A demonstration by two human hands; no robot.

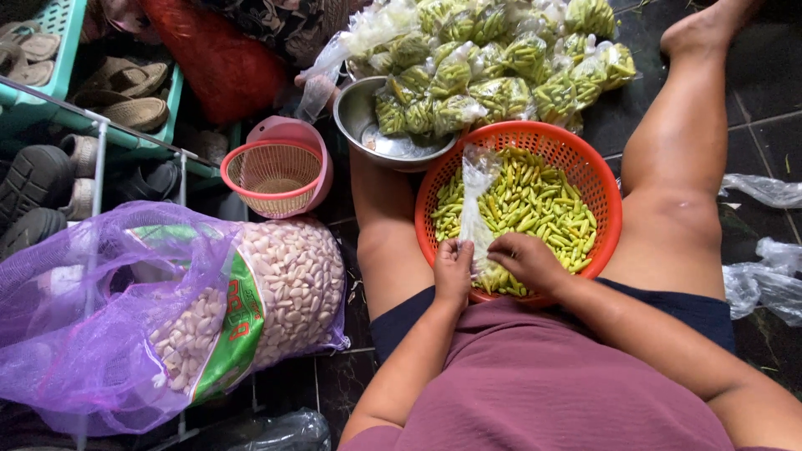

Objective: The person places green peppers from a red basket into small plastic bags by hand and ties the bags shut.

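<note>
A person sits on the dark floor (pixel 752 75) with an orange basket (pixel 606 196) between the legs. The basket is full of small green and yellow chilies (pixel 535 200). The left hand (pixel 454 271) pinches the edge of a thin clear bag (pixel 476 209). The right hand (pixel 528 260) touches the bag's lower part, where some chilies sit inside. Behind the basket is a metal bowl (pixel 359 117), and a pile of packed chili bags (pixel 493 58) lies on and behind it. To the left are a small pink basket (pixel 280 171) and a purple net sack of white cloves (pixel 292 276).
</note>
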